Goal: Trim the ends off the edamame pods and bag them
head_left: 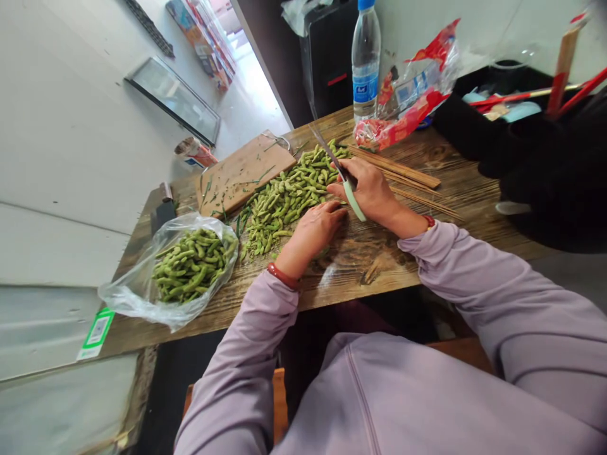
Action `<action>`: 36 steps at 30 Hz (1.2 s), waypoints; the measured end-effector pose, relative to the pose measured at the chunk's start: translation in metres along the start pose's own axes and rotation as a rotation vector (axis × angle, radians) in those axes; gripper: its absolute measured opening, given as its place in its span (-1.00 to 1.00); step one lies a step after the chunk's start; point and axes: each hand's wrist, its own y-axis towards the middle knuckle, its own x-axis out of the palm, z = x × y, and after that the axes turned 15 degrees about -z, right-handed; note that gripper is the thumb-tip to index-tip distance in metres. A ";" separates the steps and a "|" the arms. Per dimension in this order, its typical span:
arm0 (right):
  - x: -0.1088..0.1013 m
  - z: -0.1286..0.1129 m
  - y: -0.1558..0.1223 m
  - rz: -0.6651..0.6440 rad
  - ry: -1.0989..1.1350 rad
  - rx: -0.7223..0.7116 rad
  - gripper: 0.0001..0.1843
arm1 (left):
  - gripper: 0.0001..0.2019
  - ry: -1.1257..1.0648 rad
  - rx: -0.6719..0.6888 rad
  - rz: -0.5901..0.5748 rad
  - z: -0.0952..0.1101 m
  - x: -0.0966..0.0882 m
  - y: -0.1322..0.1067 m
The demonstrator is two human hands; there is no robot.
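Observation:
A heap of green edamame pods (289, 193) lies on the wooden table (379, 259). My right hand (367, 189) is closed round the pale green handles of a pair of scissors (342, 180), whose blades point up over the pods. My left hand (317, 227) is curled at the near edge of the heap, its fingertips pinched together right beside the scissors; what they hold is hidden. A clear plastic bag (183, 268) holding more pods sits at the left of the table.
A wooden cutting board (241, 170) with green scraps lies behind the heap. A water bottle (365, 60) and a red and clear snack bag (412, 95) stand at the back. Thin wooden sticks (403, 174) lie to the right. Dark clothing (545, 164) covers the right end.

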 end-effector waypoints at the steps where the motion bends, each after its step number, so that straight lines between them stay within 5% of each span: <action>1: 0.000 0.000 0.000 -0.002 0.000 -0.002 -0.58 | -0.70 -0.001 -0.014 0.016 -0.005 0.002 -0.007; 6: -0.002 -0.003 -0.004 -0.043 0.002 -0.003 -0.57 | -0.80 -0.191 -0.094 0.180 -0.032 0.013 -0.039; 12: -0.004 -0.007 -0.007 -0.077 -0.022 -0.050 -0.50 | -0.84 -0.791 -0.186 0.517 -0.043 0.012 -0.053; 16: -0.003 -0.014 -0.011 -0.120 -0.045 -0.059 -0.57 | -0.75 -1.329 -0.176 0.504 -0.037 0.010 -0.059; 21: -0.002 -0.027 -0.019 -0.186 -0.053 -0.083 -0.60 | -0.71 -1.657 -0.040 0.478 -0.032 0.008 -0.066; 36: 0.006 -0.041 -0.032 -0.398 -0.046 -0.101 -0.57 | -0.71 -1.682 -0.076 0.397 -0.021 -0.002 -0.073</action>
